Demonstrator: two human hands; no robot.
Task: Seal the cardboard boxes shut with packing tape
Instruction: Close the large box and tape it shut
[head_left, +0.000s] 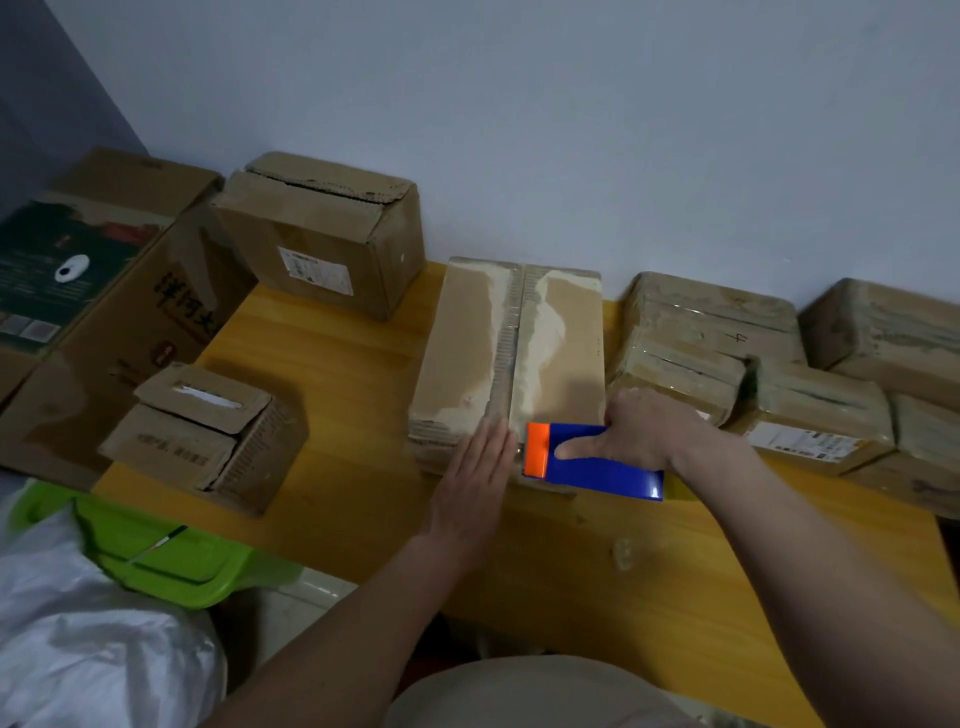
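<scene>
The left hand (475, 467), fingers straight, presses flat on the near edge of the central cardboard box (511, 353); the right hand (631, 434) grips the blue-and-orange tape dispenser (592, 460) just beside it. Bare wooden table (353, 499) lies left of the box; taped boxes (727, 353) crowd its right, against a pale wall (519, 104).

- The desk (332, 395) is smooth, yellow-toned wood with a slight sheen.
- The box (467, 353) at the desk's middle is matt brown cardboard, torn pale and rough along its seam.
- The tape dispenser (597, 467) just beside that box is glossy blue and orange plastic.
- The bin (171, 566) off the desk's near left corner is smooth green plastic.
</scene>
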